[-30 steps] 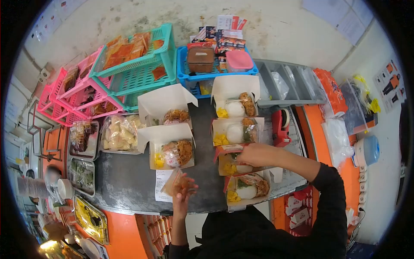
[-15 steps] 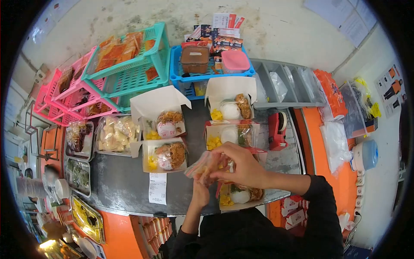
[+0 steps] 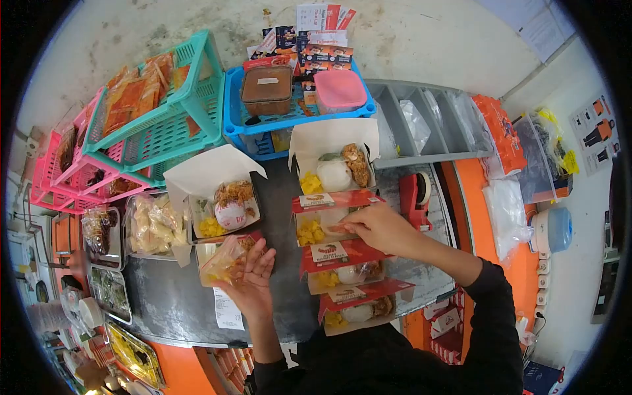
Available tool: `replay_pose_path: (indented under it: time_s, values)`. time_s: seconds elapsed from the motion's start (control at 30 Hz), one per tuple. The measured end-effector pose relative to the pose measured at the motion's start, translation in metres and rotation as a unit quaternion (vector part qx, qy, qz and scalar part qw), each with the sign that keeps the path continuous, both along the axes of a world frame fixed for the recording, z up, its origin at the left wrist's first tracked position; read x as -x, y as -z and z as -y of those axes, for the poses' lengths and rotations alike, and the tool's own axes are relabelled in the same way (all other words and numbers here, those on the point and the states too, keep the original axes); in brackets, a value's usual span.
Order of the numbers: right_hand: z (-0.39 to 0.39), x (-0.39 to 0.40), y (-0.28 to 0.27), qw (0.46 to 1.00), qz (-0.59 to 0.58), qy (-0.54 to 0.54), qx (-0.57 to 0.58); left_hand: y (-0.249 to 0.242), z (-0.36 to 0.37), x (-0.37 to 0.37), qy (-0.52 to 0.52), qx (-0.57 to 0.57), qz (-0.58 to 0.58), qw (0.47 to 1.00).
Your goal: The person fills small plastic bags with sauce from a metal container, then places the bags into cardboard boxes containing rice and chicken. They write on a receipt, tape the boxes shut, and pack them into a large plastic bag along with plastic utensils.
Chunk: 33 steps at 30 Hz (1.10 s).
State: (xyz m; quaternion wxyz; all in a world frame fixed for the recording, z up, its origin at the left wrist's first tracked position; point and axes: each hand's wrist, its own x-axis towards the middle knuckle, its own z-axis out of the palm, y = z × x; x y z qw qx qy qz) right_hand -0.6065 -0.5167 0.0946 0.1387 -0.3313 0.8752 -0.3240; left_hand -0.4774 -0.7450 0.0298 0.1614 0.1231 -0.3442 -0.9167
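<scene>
My left hand point(image 3: 253, 276) holds a small clear plastic zip bag point(image 3: 222, 259) between thumb and fingers, over the lower-left food box. My right hand point(image 3: 375, 228) reaches into a red and white food box point(image 3: 309, 203) in the right column, fingertips pinched together; what they hold, if anything, is hidden. Yellow pieces point(image 3: 309, 232) lie beside them in that box. Behind it an open box holds white rice point(image 3: 334, 174) and fried chicken point(image 3: 356, 164). Two more red-lidded boxes point(image 3: 329, 253) sit nearer me. Another open box point(image 3: 247, 172) on the left contains wrapped rice and chicken.
A receipt point(image 3: 228, 309) lies near the counter's front edge. Teal baskets point(image 3: 158, 148) and a blue basket point(image 3: 234, 125) stand at the back. To the right are a grey divided tray point(image 3: 421, 157) and a red tape dispenser point(image 3: 409, 201). A tray of wrapped pale food point(image 3: 156, 227) sits left.
My hands have come apart. The left has moved left with the plastic bag, and the right has entered a box. The view has shifted, and the red box lids show more.
</scene>
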Motion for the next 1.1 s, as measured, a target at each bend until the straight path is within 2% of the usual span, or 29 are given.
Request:
replay_pose_path:
  time_s: [0.03, 0.1, 0.13, 0.17, 0.2, 0.23, 0.27, 0.3, 0.33, 0.37, 0.4, 0.43, 0.47, 0.5, 0.53, 0.57, 0.63, 0.67, 0.7, 0.73, 0.83, 0.9, 0.97, 1.0, 1.03, 1.1]
  values:
    - [0.0, 0.002, 0.012, 0.998, 0.027, 0.022, -0.053, 0.008, 0.004, -0.001, 0.001, 0.0, 0.001, 1.0]
    - [-0.002, 0.002, 0.018, 0.998, 0.014, 0.017, -0.052, 0.015, 0.009, 0.001, 0.04, 0.079, 0.041, 0.995]
    - [-0.005, -0.003, 0.015, 0.991, 0.042, -0.019, -0.128, 0.017, 0.005, 0.0, 0.066, 0.071, -0.027, 0.995]
    - [-0.005, -0.007, 0.004, 0.975, 0.068, -0.055, -0.202, 0.016, 0.004, 0.004, 0.065, 0.071, -0.025, 0.995]
    - [0.0, -0.011, -0.009, 0.975, 0.069, -0.056, -0.203, 0.015, 0.004, 0.008, 0.173, 0.103, -0.047, 0.978]
    - [0.006, -0.015, -0.022, 0.994, 0.055, -0.022, -0.088, 0.014, 0.001, 0.013, 0.279, 0.133, -0.069, 0.949]
    - [0.01, -0.016, -0.029, 0.999, 0.04, 0.012, 0.027, 0.007, -0.005, 0.019, 0.278, 0.131, -0.07, 0.949]
    - [0.013, -0.015, -0.029, 0.999, 0.04, 0.013, 0.026, -0.004, -0.014, 0.028, 0.326, 0.204, -0.078, 0.92]
    - [0.015, -0.012, -0.029, 0.997, 0.007, -0.042, 0.068, -0.011, -0.022, 0.034, 0.373, 0.276, -0.087, 0.882]
    - [0.016, -0.008, -0.03, 0.989, -0.027, -0.097, 0.11, -0.004, -0.03, 0.038, 0.373, 0.277, -0.089, 0.881]
    - [0.014, -0.004, -0.028, 0.989, -0.03, -0.097, 0.109, 0.008, -0.039, 0.042, 0.375, 0.216, -0.052, 0.9]
    - [0.012, 0.002, -0.023, 0.986, -0.003, -0.106, 0.13, 0.015, -0.044, 0.044, 0.374, 0.154, -0.015, 0.914]
    - [0.011, 0.007, -0.019, 0.981, 0.025, -0.116, 0.151, 0.002, -0.045, 0.046, 0.373, 0.154, -0.016, 0.915]
    - [0.011, 0.014, -0.02, 0.981, 0.023, -0.12, 0.151, -0.02, -0.046, 0.049, 0.353, 0.141, 0.035, 0.924]
    - [0.012, 0.023, -0.023, 0.982, 0.128, -0.038, 0.131, -0.033, -0.046, 0.047, 0.329, 0.128, 0.084, 0.932]
    - [0.015, 0.033, -0.027, 0.966, 0.23, 0.042, 0.107, -0.033, -0.044, 0.04, 0.32, 0.132, 0.082, 0.935]
    - [0.019, 0.052, -0.032, 0.985, 0.143, 0.05, 0.078, -0.027, -0.034, 0.016, 0.192, 0.231, 0.106, 0.948]
    - [0.017, 0.066, -0.019, 0.986, 0.144, 0.038, 0.08, -0.034, -0.031, 0.001, 0.141, 0.272, 0.109, 0.946]
    - [0.012, 0.083, 0.004, 0.997, 0.025, 0.015, 0.069, -0.032, -0.025, -0.017, 0.13, 0.274, 0.114, 0.946]
    - [0.009, 0.088, 0.016, 0.994, -0.095, -0.007, 0.059, -0.026, -0.019, -0.039, 0.07, 0.269, 0.146, 0.949]
    - [0.008, 0.046, -0.016, 0.982, -0.139, 0.009, 0.123, -0.009, -0.009, -0.101, -0.063, 0.291, 0.246, 0.922]
    - [0.005, -0.014, -0.049, 0.975, -0.124, -0.001, 0.184, 0.006, -0.016, -0.141, -0.094, 0.304, 0.27, 0.909]
    - [0.004, -0.077, -0.055, 0.96, -0.13, -0.092, 0.232, 0.012, -0.047, -0.165, -0.201, 0.224, 0.156, 0.941]
    - [0.013, -0.114, -0.035, 0.94, -0.059, -0.145, 0.304, 0.0, -0.066, -0.166, -0.166, 0.194, 0.127, 0.958]
    - [0.026, -0.144, -0.034, 0.928, 0.001, -0.229, 0.294, -0.015, -0.086, -0.163, -0.125, 0.164, 0.098, 0.974]
    - [0.06, -0.206, 0.002, 0.879, 0.078, -0.301, 0.361, -0.023, -0.114, -0.161, -0.086, -0.064, 0.017, 0.994]
